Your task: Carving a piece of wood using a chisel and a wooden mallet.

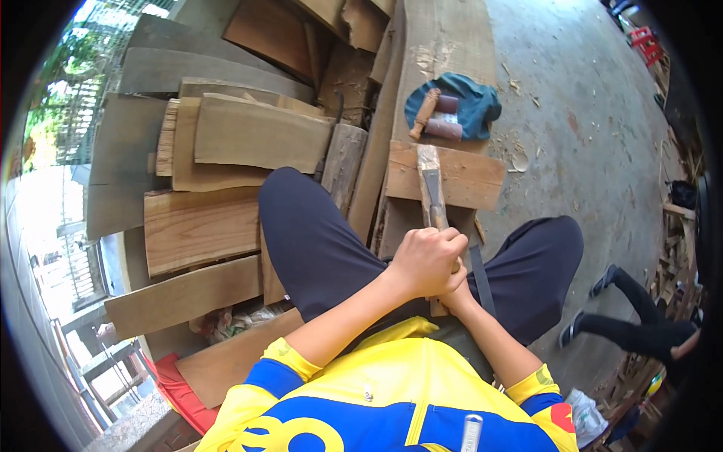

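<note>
A chisel (pixel 432 188) with a grey metal blade and a wooden handle points away from me, lying along a narrow wood strip (pixel 427 157). My left hand (pixel 425 260) is closed round its handle. Just behind and to the right, my right hand (pixel 455 290) is closed at the handle's rear end, its fingers partly hidden by the left hand. The strip's far end rests on a short crosswise board (pixel 474 178); its near end (pixel 437 306) shows below my hands, between my thighs. A dark flat strap or bar (pixel 481 279) lies beside my right wrist.
Beyond the board, a teal cloth (pixel 476 105) holds a turned wooden handle (pixel 425 113) and brownish rolls (pixel 444 129) on a long plank (pixel 444 45). Stacked boards (pixel 260 134) crowd the left. Shavings dot the concrete floor (pixel 561 113). Another person's legs (pixel 629 331) are at right.
</note>
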A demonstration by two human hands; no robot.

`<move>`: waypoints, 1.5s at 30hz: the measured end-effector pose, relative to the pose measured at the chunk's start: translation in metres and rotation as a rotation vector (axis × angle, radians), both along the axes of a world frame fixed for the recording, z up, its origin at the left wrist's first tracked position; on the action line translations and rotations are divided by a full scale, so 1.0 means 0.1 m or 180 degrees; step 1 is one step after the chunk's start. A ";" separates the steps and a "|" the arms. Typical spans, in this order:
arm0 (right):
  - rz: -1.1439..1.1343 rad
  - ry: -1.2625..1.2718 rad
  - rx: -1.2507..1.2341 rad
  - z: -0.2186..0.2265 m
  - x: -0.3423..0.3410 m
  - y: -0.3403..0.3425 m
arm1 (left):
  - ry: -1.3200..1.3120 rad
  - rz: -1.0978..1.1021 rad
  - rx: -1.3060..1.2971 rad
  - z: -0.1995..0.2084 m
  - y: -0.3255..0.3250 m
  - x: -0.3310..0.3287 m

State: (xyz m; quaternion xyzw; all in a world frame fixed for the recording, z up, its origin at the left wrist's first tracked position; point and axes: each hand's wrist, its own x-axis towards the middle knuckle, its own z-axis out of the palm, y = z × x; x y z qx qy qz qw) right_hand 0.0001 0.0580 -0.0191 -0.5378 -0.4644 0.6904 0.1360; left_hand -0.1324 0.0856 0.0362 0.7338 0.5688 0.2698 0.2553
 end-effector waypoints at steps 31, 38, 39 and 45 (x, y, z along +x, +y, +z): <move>0.0826 0.2346 -0.0407 -0.54 0.02 0.04 | -0.0242 0.0192 -0.0094 0.18 -0.07 0.22; 0.0773 0.2294 -0.0915 -0.45 0.13 0.06 | -0.0007 0.0310 0.0065 -0.15 -0.04 0.21; 0.0762 0.2271 -0.0997 -0.63 0.21 0.02 | -0.0023 0.0347 0.0044 -0.06 -0.04 0.21; 0.0543 0.2214 -0.1317 -0.48 -0.15 0.02 | -0.0620 0.0470 -0.0096 0.11 -0.13 0.15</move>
